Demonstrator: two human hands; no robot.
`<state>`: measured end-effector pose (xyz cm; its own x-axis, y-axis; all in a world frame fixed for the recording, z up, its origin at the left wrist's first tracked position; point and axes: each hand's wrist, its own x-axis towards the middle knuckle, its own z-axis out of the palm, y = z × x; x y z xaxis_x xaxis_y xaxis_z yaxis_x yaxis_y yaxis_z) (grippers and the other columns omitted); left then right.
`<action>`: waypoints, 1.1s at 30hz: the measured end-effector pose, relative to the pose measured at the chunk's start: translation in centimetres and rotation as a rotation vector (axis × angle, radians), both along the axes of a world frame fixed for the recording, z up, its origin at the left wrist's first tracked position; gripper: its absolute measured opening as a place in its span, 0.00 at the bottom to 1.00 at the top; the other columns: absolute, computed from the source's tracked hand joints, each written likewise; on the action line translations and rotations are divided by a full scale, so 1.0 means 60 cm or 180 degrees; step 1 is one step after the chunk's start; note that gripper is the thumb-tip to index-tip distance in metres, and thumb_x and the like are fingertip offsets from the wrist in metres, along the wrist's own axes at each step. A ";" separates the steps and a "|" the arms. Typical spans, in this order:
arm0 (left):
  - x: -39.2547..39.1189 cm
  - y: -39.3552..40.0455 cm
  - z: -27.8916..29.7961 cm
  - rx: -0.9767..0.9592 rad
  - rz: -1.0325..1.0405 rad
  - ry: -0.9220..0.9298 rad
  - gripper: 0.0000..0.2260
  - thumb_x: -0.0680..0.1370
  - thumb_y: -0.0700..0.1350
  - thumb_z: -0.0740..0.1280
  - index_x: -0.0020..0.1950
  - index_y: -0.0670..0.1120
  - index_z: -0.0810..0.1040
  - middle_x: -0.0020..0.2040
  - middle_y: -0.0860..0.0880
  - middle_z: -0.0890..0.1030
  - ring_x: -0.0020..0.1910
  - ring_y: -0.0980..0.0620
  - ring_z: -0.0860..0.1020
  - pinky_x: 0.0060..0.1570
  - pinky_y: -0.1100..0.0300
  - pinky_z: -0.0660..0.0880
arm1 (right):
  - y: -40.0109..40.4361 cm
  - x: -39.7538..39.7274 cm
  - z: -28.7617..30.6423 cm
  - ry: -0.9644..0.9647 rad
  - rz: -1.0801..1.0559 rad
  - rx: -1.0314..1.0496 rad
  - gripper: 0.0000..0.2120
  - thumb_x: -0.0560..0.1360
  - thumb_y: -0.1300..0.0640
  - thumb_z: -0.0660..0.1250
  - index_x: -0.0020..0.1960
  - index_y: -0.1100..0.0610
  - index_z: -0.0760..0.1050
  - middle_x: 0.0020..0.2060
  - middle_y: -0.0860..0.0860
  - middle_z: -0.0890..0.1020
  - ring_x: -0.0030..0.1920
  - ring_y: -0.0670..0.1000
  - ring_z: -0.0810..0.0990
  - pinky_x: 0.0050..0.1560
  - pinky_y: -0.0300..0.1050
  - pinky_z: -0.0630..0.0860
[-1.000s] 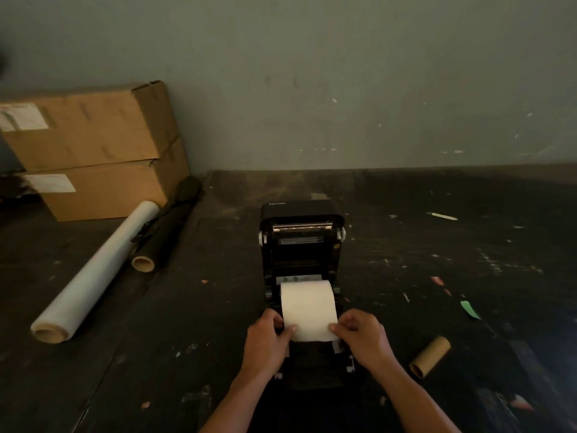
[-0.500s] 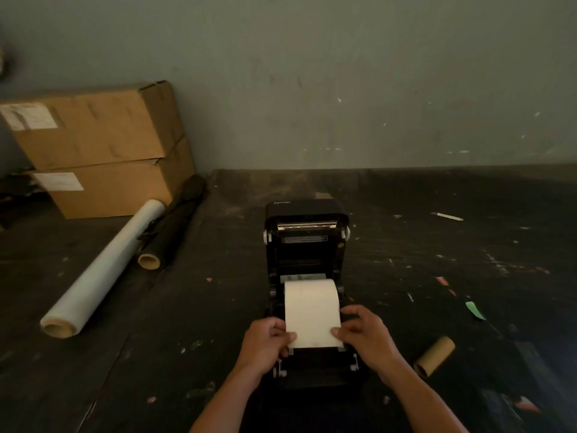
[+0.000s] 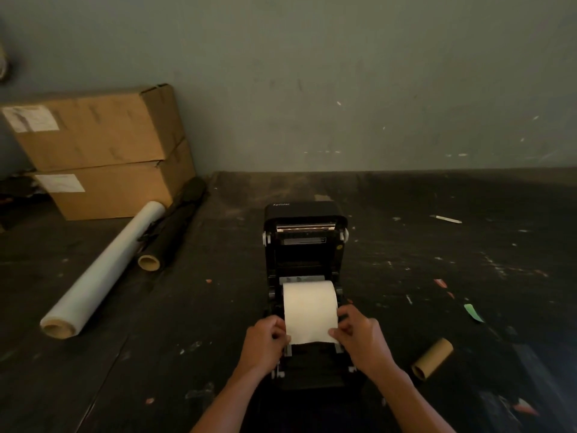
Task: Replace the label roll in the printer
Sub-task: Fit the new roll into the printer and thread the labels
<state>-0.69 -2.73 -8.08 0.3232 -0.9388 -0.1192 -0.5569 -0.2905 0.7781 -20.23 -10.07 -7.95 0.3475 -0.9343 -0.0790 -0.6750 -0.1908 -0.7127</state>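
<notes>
A black label printer [image 3: 304, 245] stands open on the dark table, its lid [image 3: 303, 214] tipped back. A white label roll [image 3: 309, 307] sits in its bay, with the loose end drawn toward me over the front. My left hand [image 3: 265, 342] pinches the left edge of that paper strip near its lower corner. My right hand [image 3: 359, 335] pinches the right edge opposite. An empty brown cardboard core [image 3: 432, 357] lies on the table to the right of the printer.
Two stacked cardboard boxes [image 3: 100, 151] stand at the back left against the wall. A long clear film roll [image 3: 103, 270] and a black roll [image 3: 171, 232] lie beside them. Paper scraps, a green bit [image 3: 473, 312] and a small white stick [image 3: 446, 219] dot the table's right side.
Both hands have drawn the paper's loose end a little further toward me over the printer's front. My head has shifted slightly, so the scene sits a bit further right in view.
</notes>
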 end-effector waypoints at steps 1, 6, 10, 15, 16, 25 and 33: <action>-0.001 0.001 -0.001 -0.0039 0.0020 -0.0030 0.06 0.76 0.40 0.70 0.41 0.49 0.76 0.37 0.52 0.82 0.32 0.61 0.78 0.32 0.68 0.74 | 0.000 0.000 -0.002 0.0046 0.0025 -0.0036 0.19 0.73 0.53 0.70 0.62 0.48 0.69 0.40 0.41 0.78 0.41 0.38 0.78 0.41 0.31 0.74; -0.001 0.000 -0.004 -0.0004 0.0086 -0.0065 0.05 0.76 0.41 0.70 0.43 0.49 0.77 0.40 0.52 0.83 0.37 0.60 0.79 0.36 0.66 0.75 | 0.000 -0.003 -0.005 0.0145 0.0135 -0.0020 0.20 0.74 0.53 0.69 0.63 0.47 0.67 0.40 0.41 0.78 0.39 0.38 0.78 0.37 0.31 0.73; 0.008 -0.008 0.000 0.0220 -0.0084 -0.0001 0.08 0.76 0.39 0.69 0.42 0.52 0.75 0.42 0.51 0.82 0.34 0.58 0.79 0.27 0.71 0.71 | -0.003 -0.010 -0.003 0.0252 0.0388 -0.0011 0.19 0.75 0.55 0.69 0.63 0.47 0.66 0.42 0.43 0.80 0.42 0.41 0.81 0.40 0.34 0.77; 0.011 -0.013 0.001 0.0310 -0.0149 -0.0068 0.10 0.76 0.40 0.69 0.39 0.53 0.74 0.41 0.54 0.81 0.37 0.59 0.80 0.27 0.73 0.69 | -0.004 -0.015 -0.004 0.0197 0.0380 -0.0244 0.15 0.76 0.58 0.67 0.60 0.48 0.69 0.38 0.43 0.80 0.39 0.39 0.80 0.36 0.31 0.75; 0.010 -0.013 0.001 0.0323 -0.0146 -0.0070 0.10 0.76 0.40 0.69 0.39 0.54 0.74 0.41 0.55 0.81 0.38 0.60 0.80 0.27 0.73 0.69 | -0.004 -0.015 -0.006 0.0191 0.0364 -0.0309 0.14 0.76 0.58 0.66 0.59 0.49 0.69 0.39 0.44 0.80 0.40 0.39 0.80 0.36 0.31 0.76; 0.010 -0.013 0.003 0.0371 -0.0189 -0.0058 0.11 0.77 0.39 0.68 0.40 0.54 0.74 0.43 0.54 0.80 0.40 0.60 0.79 0.32 0.71 0.70 | -0.012 -0.015 -0.018 0.0237 0.0459 -0.0502 0.10 0.75 0.58 0.68 0.55 0.49 0.73 0.42 0.45 0.81 0.41 0.40 0.81 0.41 0.33 0.78; 0.011 -0.014 0.002 0.0365 -0.0179 -0.0027 0.07 0.76 0.40 0.69 0.43 0.52 0.76 0.44 0.53 0.82 0.40 0.62 0.78 0.34 0.70 0.70 | -0.024 -0.017 -0.004 0.0193 0.0509 -0.0114 0.12 0.74 0.59 0.69 0.47 0.43 0.70 0.36 0.43 0.81 0.39 0.37 0.81 0.37 0.30 0.74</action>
